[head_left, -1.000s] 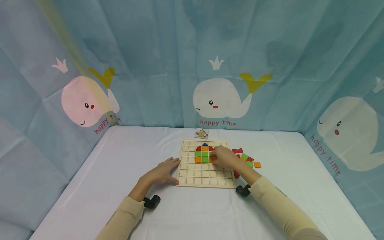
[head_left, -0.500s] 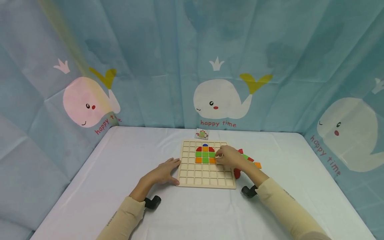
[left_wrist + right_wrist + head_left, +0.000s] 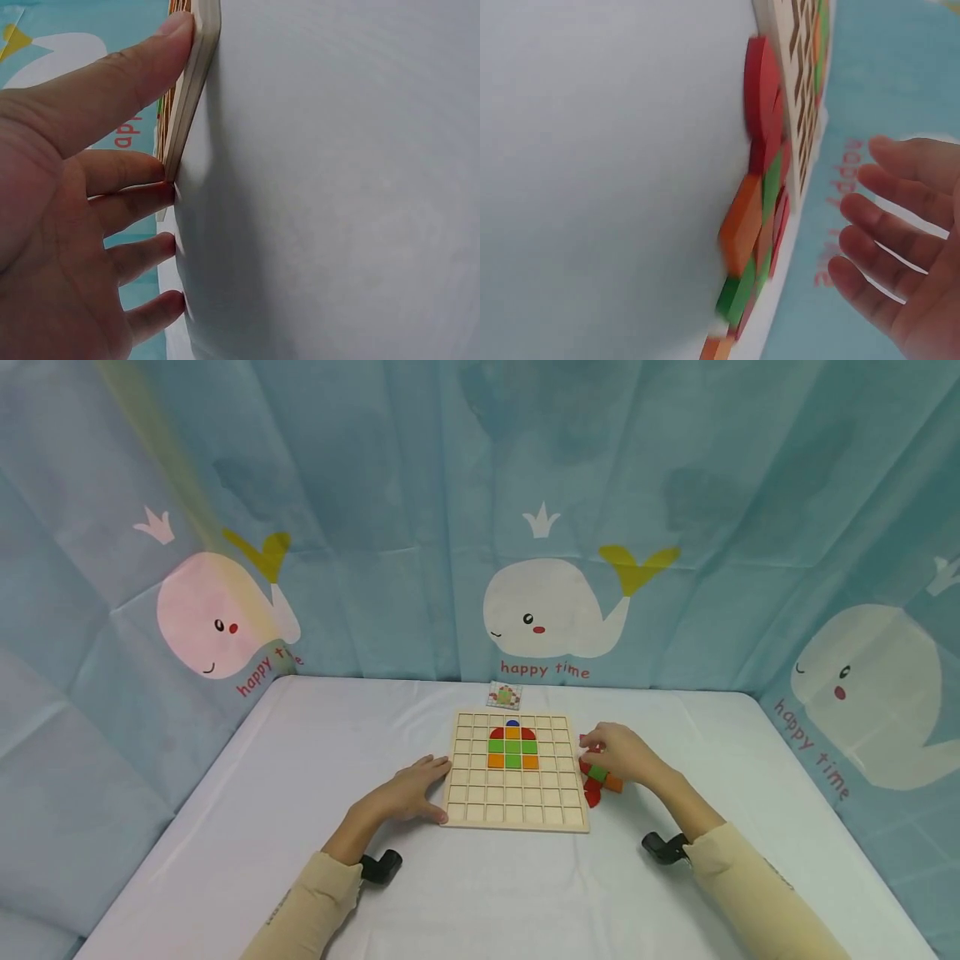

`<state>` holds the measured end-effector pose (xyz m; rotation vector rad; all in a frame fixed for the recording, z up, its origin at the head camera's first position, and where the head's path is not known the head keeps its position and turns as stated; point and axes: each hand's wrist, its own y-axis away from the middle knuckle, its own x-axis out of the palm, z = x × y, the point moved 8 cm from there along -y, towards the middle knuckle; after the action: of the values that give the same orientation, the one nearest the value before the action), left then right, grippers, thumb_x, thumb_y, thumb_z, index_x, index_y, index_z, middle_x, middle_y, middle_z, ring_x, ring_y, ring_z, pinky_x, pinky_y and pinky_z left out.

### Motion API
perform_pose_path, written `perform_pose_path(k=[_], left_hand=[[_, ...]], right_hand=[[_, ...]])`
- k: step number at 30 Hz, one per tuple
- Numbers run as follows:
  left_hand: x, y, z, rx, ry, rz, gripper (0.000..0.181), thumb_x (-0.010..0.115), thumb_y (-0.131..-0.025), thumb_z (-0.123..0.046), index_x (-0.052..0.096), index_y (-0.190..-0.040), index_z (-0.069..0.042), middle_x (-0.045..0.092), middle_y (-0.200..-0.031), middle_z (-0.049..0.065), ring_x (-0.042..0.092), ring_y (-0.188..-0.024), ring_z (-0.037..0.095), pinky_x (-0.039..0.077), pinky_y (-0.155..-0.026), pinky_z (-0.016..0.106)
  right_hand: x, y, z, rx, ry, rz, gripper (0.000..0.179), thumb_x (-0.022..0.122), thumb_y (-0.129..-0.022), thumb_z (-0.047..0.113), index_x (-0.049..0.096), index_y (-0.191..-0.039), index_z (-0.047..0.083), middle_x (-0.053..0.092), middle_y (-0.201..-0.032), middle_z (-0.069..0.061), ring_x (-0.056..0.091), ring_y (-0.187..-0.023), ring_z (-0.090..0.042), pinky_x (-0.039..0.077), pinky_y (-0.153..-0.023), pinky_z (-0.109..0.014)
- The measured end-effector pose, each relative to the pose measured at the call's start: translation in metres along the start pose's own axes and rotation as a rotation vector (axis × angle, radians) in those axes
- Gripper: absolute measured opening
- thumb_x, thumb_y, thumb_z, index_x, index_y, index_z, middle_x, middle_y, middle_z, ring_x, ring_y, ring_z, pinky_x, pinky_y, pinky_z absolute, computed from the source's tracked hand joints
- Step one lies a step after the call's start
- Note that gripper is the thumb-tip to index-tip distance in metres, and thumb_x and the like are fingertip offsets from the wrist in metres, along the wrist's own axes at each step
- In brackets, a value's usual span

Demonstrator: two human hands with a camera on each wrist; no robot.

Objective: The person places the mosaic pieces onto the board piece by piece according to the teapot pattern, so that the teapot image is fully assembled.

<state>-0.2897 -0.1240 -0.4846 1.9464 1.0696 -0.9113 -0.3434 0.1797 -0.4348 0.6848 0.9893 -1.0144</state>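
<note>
A wooden grid board [image 3: 495, 794] lies on the white table in the head view. Set in its upper middle cells are green squares [image 3: 513, 747], orange squares [image 3: 496, 761], red quarter-round pieces [image 3: 528, 733] and a blue half-round piece [image 3: 513, 723]. My left hand [image 3: 408, 789] touches the board's left edge, fingers spread; in the left wrist view the thumb [image 3: 124, 86] rests against the rim. Above the loose pieces right of the board hovers my right hand [image 3: 618, 752], its fingers loosely bent and holding nothing in the right wrist view. It partly hides those pieces.
The loose heap includes red pieces [image 3: 763, 86], green squares [image 3: 739, 289] and orange squares [image 3: 741, 225], close along the board's right edge. A small patterned card [image 3: 505, 695] lies behind the board. A whale-print curtain [image 3: 375, 610] hangs beyond the table.
My right hand has moved from the board rightward to over the loose pieces, uncovering the orange and green squares at the pattern's right side. My left hand has stayed on the board's edge.
</note>
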Motion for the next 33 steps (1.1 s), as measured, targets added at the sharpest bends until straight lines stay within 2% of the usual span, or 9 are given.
perform_pose_path(k=[6, 10, 13, 23, 33], left_hand=[[0.0, 0.0, -0.001, -0.002, 0.001, -0.002, 0.091, 0.083, -0.075, -0.027, 0.037, -0.149, -0.003, 0.033, -0.158, 0.014, 0.02, -0.15, 0.037, 0.021, -0.118, 0.059], [0.0, 0.001, -0.001, -0.002, 0.007, -0.005, 0.091, 0.083, -0.074, -0.027, 0.038, -0.149, -0.002, 0.033, -0.158, 0.014, 0.02, -0.15, 0.037, 0.021, -0.118, 0.059], [0.0, 0.001, -0.001, 0.001, 0.007, -0.009, 0.091, 0.084, -0.074, -0.027, 0.038, -0.149, -0.003, 0.033, -0.158, 0.014, 0.02, -0.15, 0.037, 0.021, -0.118, 0.06], [0.001, -0.001, 0.002, 0.007, 0.008, -0.012, 0.092, 0.084, -0.074, -0.028, 0.037, -0.149, -0.003, 0.032, -0.158, 0.013, 0.019, -0.15, 0.037, 0.02, -0.118, 0.06], [0.0, 0.001, 0.0, -0.007, 0.015, -0.01, 0.091, 0.083, -0.074, -0.028, 0.037, -0.149, -0.003, 0.032, -0.158, 0.013, 0.019, -0.15, 0.036, 0.02, -0.119, 0.059]], right_hand=[[-0.004, 0.011, -0.025, 0.063, -0.013, 0.009, 0.022, 0.07, -0.088, 0.018, 0.074, -0.104, 0.003, 0.066, -0.093, -0.006, 0.056, -0.083, -0.019, 0.052, -0.071, -0.032], [-0.001, 0.018, -0.039, 0.102, -0.015, 0.035, 0.024, 0.072, -0.087, 0.016, 0.073, -0.105, 0.002, 0.067, -0.093, -0.006, 0.057, -0.083, -0.018, 0.056, -0.074, -0.033], [0.0, 0.022, -0.045, 0.1, 0.002, 0.044, 0.022, 0.072, -0.086, 0.014, 0.074, -0.103, 0.001, 0.067, -0.093, -0.006, 0.057, -0.082, -0.018, 0.056, -0.078, -0.037], [0.005, 0.028, -0.058, 0.11, 0.054, 0.082, 0.021, 0.074, -0.082, 0.007, 0.074, -0.102, -0.001, 0.067, -0.091, -0.006, 0.059, -0.083, -0.019, 0.056, -0.084, -0.043], [0.007, 0.031, -0.056, 0.137, 0.066, 0.069, 0.024, 0.076, -0.081, 0.006, 0.073, -0.104, 0.0, 0.07, -0.097, -0.009, 0.061, -0.09, -0.023, 0.057, -0.087, -0.044]])
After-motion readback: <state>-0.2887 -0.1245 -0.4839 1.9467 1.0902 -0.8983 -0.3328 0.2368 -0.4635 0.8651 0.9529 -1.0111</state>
